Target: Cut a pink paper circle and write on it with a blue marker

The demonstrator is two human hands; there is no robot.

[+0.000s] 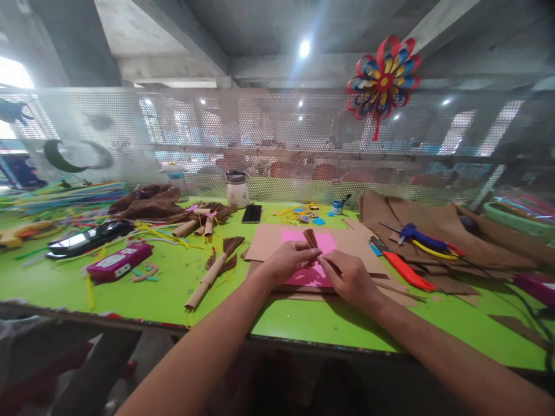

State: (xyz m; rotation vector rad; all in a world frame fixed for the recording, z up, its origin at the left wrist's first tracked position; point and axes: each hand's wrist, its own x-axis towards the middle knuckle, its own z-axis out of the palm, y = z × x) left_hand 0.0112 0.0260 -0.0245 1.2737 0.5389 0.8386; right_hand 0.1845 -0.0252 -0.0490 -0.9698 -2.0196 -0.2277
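Both my hands meet over a pink sheet [309, 277] that lies on brown cardboard [269, 240] on the green table [173, 277]. My left hand [289, 259] pinches a small pleated brown paper fan [310, 237], whose folds stick up above my fingers. My right hand [349, 277] is closed on the lower end of the same folded piece, fingertips touching the left hand's.
A finished brown paper broom [213, 271] lies left of the cardboard, more of them [202, 222] behind. A red-handled cutter [403, 267], brown paper sheets [442, 231], a phone [252, 213], a jar [237, 189], a pink case [119, 261] and coloured straws [65, 193] surround it. A perforated screen [277, 138] stands behind.
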